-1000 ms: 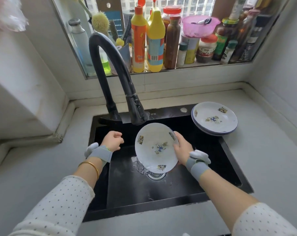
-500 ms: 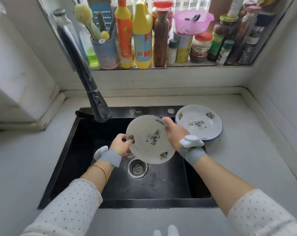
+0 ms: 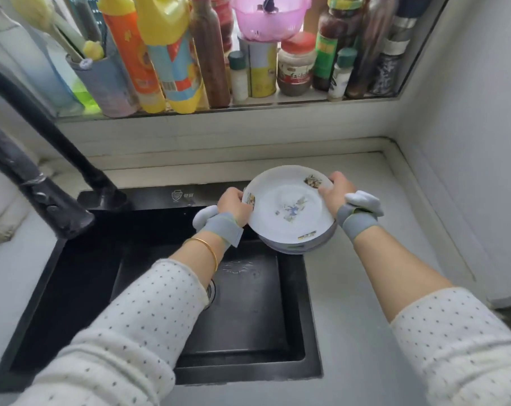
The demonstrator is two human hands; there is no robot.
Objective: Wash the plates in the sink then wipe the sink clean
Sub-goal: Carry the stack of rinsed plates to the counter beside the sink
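Left hand (image 3: pixel 233 205) and right hand (image 3: pixel 334 194) are gripping the patterned plate (image 3: pixel 289 206) at opposite rims, fingers curled. It's probably handling stiff, wet-slick and fragile.

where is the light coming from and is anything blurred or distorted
Head view: daylight enters behind the sill bottles, making the pink colander glow; the black faucet at the left edge looks soft and stretched by the wide lens; the plate gripped by left hand and right hand is fairly sharp.
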